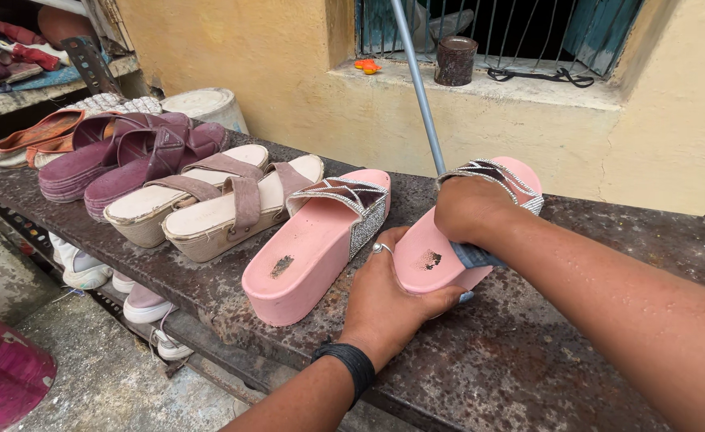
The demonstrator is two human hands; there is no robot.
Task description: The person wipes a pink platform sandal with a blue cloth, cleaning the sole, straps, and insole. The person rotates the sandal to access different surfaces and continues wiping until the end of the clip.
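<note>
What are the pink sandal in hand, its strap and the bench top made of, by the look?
Pink sandal: thick one-piece sole, matte, likely foam or rubber; a dark scuff marks the footbed. Its strap: seems fabric faced with tiny glittering studs or rhinestones. Bench top: dark, mottled and pitted, rusty-brown patches; corroded metal or worn stone, can't tell which. Left hand steadies the heel; right hand presses a checked cloth on the footbed.

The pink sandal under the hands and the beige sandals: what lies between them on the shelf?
In the head view, the second pink sandal lies between the held pink sandal and the beige sandals, with a glittery strap.
</note>
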